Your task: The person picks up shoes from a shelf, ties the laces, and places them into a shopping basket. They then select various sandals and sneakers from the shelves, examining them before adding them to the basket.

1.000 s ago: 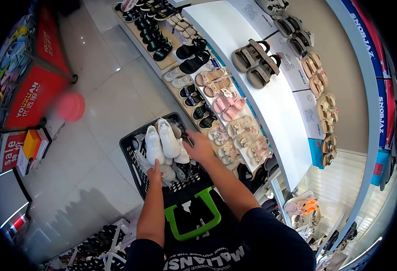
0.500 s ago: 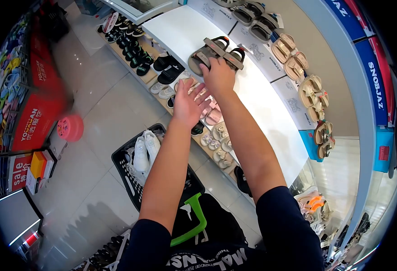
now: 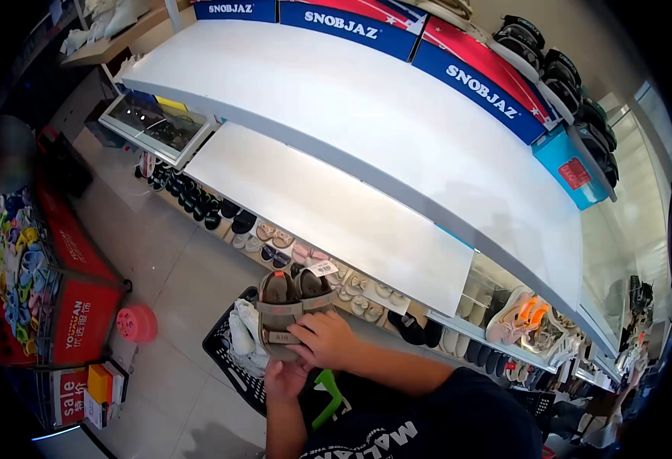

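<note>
A pair of grey-brown strap sandals (image 3: 279, 315) with a white price tag (image 3: 324, 268) is held upright in front of me, over the shopping basket. My right hand (image 3: 325, 340) is closed on the pair from the right, fingers across the lower straps. Just below, my left hand (image 3: 286, 378) is closed at the lower end of the sandals, its fingers partly hidden. Behind them the black basket (image 3: 227, 372) holds white shoes (image 3: 244, 329), and its green handle (image 3: 329, 398) shows beside my left forearm.
A long white shelf (image 3: 298, 176) curves overhead, with SNOBJAZ boxes (image 3: 341, 27) along its back. Beneath are a lower white shelf (image 3: 313, 205) and rows of sandals (image 3: 191, 200). At left stand a red display bin (image 3: 80, 314) and a pink stool (image 3: 136, 323).
The sandals have left the white shelf and come down towards me, over the basket. My left hand has joined my right at them. My view has turned, showing the upper shelf.
</note>
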Demonstrator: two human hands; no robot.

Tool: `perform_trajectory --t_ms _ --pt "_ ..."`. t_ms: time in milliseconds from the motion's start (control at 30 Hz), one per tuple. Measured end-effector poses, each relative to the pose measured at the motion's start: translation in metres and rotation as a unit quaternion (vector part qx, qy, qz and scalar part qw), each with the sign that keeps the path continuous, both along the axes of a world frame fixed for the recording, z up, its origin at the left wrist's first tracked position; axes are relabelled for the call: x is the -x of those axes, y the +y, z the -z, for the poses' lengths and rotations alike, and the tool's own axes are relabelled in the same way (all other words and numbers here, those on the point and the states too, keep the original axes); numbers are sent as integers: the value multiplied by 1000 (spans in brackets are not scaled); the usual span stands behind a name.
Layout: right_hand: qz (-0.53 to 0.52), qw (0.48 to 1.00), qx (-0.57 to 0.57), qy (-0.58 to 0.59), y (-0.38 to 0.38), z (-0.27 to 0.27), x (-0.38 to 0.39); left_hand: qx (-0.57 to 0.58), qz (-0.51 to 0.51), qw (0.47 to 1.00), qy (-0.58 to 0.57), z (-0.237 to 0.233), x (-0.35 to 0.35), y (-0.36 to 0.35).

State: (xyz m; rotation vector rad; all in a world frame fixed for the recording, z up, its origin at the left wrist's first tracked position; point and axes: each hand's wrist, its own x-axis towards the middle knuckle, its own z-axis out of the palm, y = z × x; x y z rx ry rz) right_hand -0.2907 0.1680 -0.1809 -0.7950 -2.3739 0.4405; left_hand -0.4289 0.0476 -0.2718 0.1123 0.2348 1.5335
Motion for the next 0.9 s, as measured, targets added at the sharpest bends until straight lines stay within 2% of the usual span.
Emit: perform_trajectory --t_ms 167,333,467,700,767,900 --pt "-41 997 -59 30 -43 -87 -24 -48 -18 995 85 -86 -12 -36" --pt "-12 979 -187 76 -43 -182 -50 -148 -29 976 159 -159 -27 -4" --pt "67 963 -249 75 -39 -232 -93 -228 10 955 190 -212 -67 41" --pt "230 927 -289 70 -33 -269 -203 -304 194 916 174 -235 -173 96" --pt "263 918 -290 63 -31 -272 -233 -316 196 913 169 -248 -208 103" --pt "305 914 -265 49 -24 -270 -280 -283 259 879 284 -266 -245 118"
